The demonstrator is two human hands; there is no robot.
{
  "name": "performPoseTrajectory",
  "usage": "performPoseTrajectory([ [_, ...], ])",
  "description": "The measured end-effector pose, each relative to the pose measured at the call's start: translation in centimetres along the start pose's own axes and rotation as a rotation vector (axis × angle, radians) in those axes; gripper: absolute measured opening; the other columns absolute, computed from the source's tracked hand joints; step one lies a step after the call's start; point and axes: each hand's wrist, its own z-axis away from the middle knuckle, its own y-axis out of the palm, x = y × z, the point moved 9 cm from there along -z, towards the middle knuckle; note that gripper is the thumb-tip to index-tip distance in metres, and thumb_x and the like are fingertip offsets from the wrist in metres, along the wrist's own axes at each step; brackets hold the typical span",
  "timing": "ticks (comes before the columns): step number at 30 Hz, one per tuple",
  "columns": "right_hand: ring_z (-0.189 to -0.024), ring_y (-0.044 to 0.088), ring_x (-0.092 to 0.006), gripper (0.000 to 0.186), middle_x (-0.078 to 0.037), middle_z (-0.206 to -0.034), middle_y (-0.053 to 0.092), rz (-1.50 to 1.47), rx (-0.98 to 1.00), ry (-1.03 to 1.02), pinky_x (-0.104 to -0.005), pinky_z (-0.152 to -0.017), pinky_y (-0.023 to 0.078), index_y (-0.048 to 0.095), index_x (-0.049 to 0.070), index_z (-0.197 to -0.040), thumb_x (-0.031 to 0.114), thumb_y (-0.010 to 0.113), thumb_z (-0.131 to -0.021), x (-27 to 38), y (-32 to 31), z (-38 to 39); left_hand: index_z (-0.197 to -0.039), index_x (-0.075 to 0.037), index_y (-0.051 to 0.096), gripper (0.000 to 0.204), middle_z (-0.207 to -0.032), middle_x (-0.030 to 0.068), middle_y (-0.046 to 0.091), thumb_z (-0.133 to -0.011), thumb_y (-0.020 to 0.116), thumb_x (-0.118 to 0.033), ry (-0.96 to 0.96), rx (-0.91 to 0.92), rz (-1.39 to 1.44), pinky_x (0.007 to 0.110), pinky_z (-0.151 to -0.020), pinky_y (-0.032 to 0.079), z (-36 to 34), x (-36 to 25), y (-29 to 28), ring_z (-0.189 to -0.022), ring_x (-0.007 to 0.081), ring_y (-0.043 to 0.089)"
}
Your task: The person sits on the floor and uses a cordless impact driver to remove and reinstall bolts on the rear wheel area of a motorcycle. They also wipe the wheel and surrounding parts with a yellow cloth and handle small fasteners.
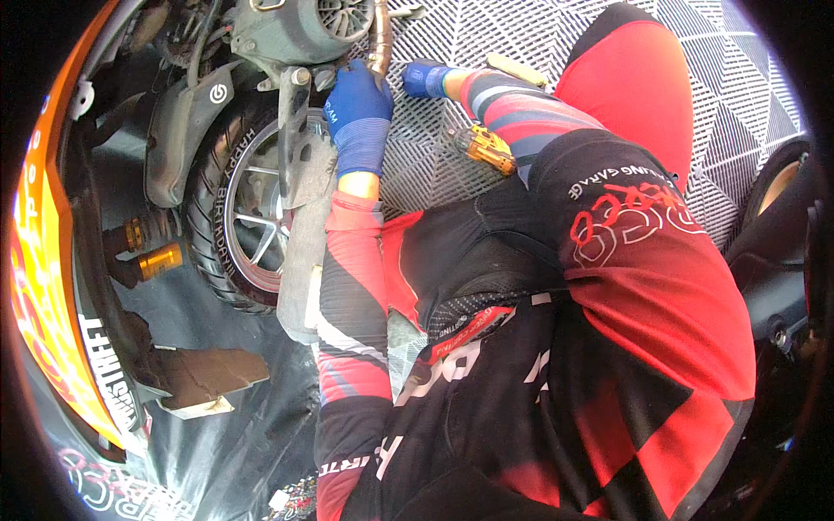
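My left hand (359,113), in a blue glove, is closed at the bracket (295,91) below the scooter's dusty engine housing (278,39), beside a bronze-coloured exhaust pipe (380,35); what its fingers hold is hidden. My right hand (424,80), also blue-gloved, lies low over the tiled floor to the right of the pipe, fingers curled round something I cannot make out. A yellow cordless power tool (489,149) lies on the floor below it, and a pale yellow object (517,71) is behind my right wrist. A wheel (230,217) stands left of a grey metal arm.
An orange body panel (39,260) curves along the left, with gold-coloured suspension parts (158,259) and torn brown cardboard (213,378) nearby. A black tyre (777,178) and dark bodywork (773,295) are at the right edge, over patterned floor tiles (721,61).
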Motion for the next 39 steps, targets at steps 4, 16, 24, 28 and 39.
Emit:
performPoseTrajectory([
  [4,-0.080,0.063,-0.0345,0.029,-0.018,-0.086,0.065,-0.253,-0.036,0.228,-0.0408,-0.073,0.051,0.066,0.003,-0.082,0.027,0.049,-0.079,-2.8,-1.1,1.0,-0.092,-0.002,0.052,0.027,-0.088,0.0175,0.059,-0.080,0.057,-0.026,-0.005,0.021,-0.023,0.039,-0.064,0.053,0.1,-0.1,0.3,-0.074,0.0313,0.064],
  [16,-0.086,0.063,-0.0303,0.028,-0.014,-0.097,0.064,-0.095,0.283,0.126,-0.0458,-0.075,0.051,0.063,0.010,-0.103,0.017,0.056,-0.077,-15.6,-5.0,2.3,-0.092,-0.003,0.051,0.028,-0.087,0.0195,0.059,-0.082,0.055,-0.029,-0.052,0.005,0.039,0.043,-0.066,0.051,0.1,0.8,0.8,-0.077,0.0353,0.062],
  [24,-0.057,0.063,-0.0202,0.021,-0.013,-0.066,0.063,-0.573,0.497,0.242,-0.0355,-0.053,0.051,0.066,0.003,-0.085,0.018,0.052,-0.081,-7.9,-15.8,13.2,-0.094,-0.001,0.051,0.025,-0.090,0.0185,0.059,-0.084,0.051,-0.024,-0.094,0.058,0.004,0.041,-0.066,0.053,0.0,0.5,0.4,-0.077,0.0319,0.064],
  [28,-0.050,0.060,-0.0207,0.013,-0.014,-0.069,0.061,-0.872,0.433,0.440,-0.0330,-0.045,0.053,0.053,-0.001,-0.084,0.007,0.046,-0.075,-4.6,-16.0,14.8,-0.096,-0.002,0.051,0.027,-0.090,0.0186,0.060,-0.083,0.053,-0.025,-0.089,0.052,-0.005,0.041,-0.065,0.053,0.0,0.5,0.3,-0.077,0.0320,0.064],
  [39,-0.063,0.062,-0.0224,0.017,-0.012,-0.075,0.065,-0.522,0.341,-0.006,-0.0339,-0.062,0.050,0.062,0.002,-0.088,0.012,0.058,-0.075,-0.6,-10.6,9.3,-0.092,-0.003,0.051,0.030,-0.086,0.0187,0.061,-0.080,0.059,-0.029,-0.140,0.036,0.014,0.042,-0.069,0.051,-0.1,1.1,1.0,-0.078,0.0326,0.063],
])
